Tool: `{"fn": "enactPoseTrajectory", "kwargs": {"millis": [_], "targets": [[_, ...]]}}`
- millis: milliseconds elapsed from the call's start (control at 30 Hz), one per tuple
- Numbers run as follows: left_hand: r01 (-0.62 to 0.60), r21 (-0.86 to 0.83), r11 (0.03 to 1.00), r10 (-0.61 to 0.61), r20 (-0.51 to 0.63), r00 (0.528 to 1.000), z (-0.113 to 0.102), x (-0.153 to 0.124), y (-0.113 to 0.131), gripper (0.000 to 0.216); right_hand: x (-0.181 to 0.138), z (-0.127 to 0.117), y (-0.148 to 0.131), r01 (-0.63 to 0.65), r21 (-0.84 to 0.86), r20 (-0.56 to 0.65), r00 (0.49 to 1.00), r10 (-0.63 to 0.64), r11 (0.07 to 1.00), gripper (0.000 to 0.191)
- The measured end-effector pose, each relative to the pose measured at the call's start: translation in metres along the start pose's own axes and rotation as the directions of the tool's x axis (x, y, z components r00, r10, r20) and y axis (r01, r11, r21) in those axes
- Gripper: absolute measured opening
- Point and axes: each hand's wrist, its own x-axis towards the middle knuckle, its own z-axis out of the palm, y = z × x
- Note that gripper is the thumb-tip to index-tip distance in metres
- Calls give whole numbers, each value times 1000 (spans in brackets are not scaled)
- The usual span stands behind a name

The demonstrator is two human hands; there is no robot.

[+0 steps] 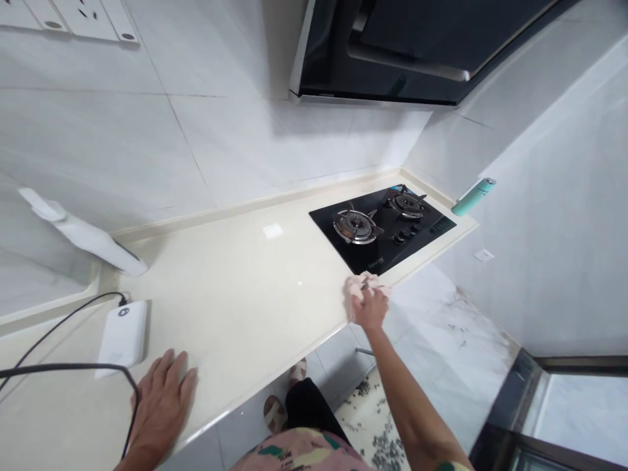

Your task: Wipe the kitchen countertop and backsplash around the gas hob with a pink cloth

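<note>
My right hand [371,307] is stretched out to the front edge of the cream countertop [245,288] and is closed on a pale pink cloth [357,286], pressed against the counter just in front of the black gas hob [385,226]. My left hand [161,402] lies flat on the counter near its front edge, fingers spread, holding nothing. It rests beside a white power bank [122,337] with a black cable [53,327] plugged in.
A white hand-held device [81,234] leans against the tiled wall at the left. A range hood [417,52] hangs above the hob. A teal bottle [473,196] stands at the far right corner. My feet in sandals [282,399] show below the counter edge.
</note>
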Motion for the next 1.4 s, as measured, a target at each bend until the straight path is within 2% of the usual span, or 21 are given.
{"fn": "enactPoseTrajectory", "kwargs": {"millis": [67, 167, 267, 333, 367, 400, 433, 533, 600, 700, 767, 833, 933, 1033, 1067, 1167, 1200, 1233, 1267, 1300, 1400], "targets": [[3, 9, 1000, -3, 16, 1000, -2, 2, 2, 69, -26, 28, -39, 85, -13, 131, 988, -83, 996, 27], [22, 16, 1000, -22, 48, 999, -6, 4, 3, 71, -85, 63, -106, 265, 47, 315, 911, -266, 963, 32], [18, 10, 1000, -19, 62, 998, -8, 4, 4, 73, -139, 82, -153, 498, 154, 455, 731, -508, 854, 40], [2, 10, 1000, -3, 49, 999, -8, 3, 4, 73, -160, 83, -157, 616, 247, 472, 598, -648, 748, 41], [-2, 11, 1000, 1, 43, 999, -8, 2, 4, 73, -164, 80, -150, 637, 280, 463, 566, -683, 718, 44], [0, 12, 1000, 0, 42, 999, -7, 1, 4, 73, -162, 75, -137, 636, 294, 456, 563, -689, 714, 48], [7, 12, 1000, -7, 43, 999, -7, 1, 5, 73, -155, 68, -119, 614, 280, 458, 590, -665, 738, 54], [31, 14, 999, -31, 52, 998, -7, 0, 7, 73, -107, 39, -50, 437, 66, 463, 783, -416, 897, 58], [38, 17, 999, -38, 45, 998, -7, 0, 9, 74, -62, 19, -6, 217, -164, 404, 905, -135, 962, 48], [40, 21, 999, -41, 38, 998, -9, 1, 12, 77, -1, 2, 30, -92, -316, 232, 957, 171, 944, 44], [39, 22, 999, -40, 30, 999, -9, 1, 13, 78, 19, 3, 27, -220, -341, 138, 950, 280, 914, 44], [29, 24, 999, -29, 17, 999, -9, 0, 13, 78, 16, 11, 5, -206, -333, 134, 955, 263, 920, 46], [23, 37, 999, -23, -7, 1000, -6, -1, 11, 73, -26, 30, -51, -4, -259, 274, 959, 77, 966, 42], [9, 36, 999, -9, -24, 1000, -4, -2, 9, 67, -95, 54, -115, 238, -112, 435, 885, -168, 965, 37], [-2, 30, 1000, 3, -30, 1000, -3, -2, 7, 66, -119, 62, -133, 320, -42, 485, 835, -261, 946, 39], [-32, 9, 999, 33, -54, 998, -1, -4, 4, 61, -174, 82, -166, 571, 260, 553, 573, -605, 779, 41], [-36, 7, 999, 37, -64, 997, 0, -5, 3, 59, -183, 86, -169, 594, 365, 546, 486, -682, 716, 40], [-36, 8, 999, 37, -73, 997, 1, -6, 2, 58, -185, 87, -167, 567, 459, 531, 442, -723, 684, 39], [-32, 12, 999, 32, -79, 996, 2, -7, 1, 57, -182, 86, -162, 493, 535, 512, 456, -728, 686, 38], [-25, 17, 1000, 26, -84, 996, 3, -8, 0, 57, -172, 82, -154, 381, 588, 499, 522, -691, 713, 38], [1, 20, 1000, 1, -85, 996, 7, -10, -1, 59, -117, 57, -116, 27, 627, 457, 797, -395, 779, 41]]}}
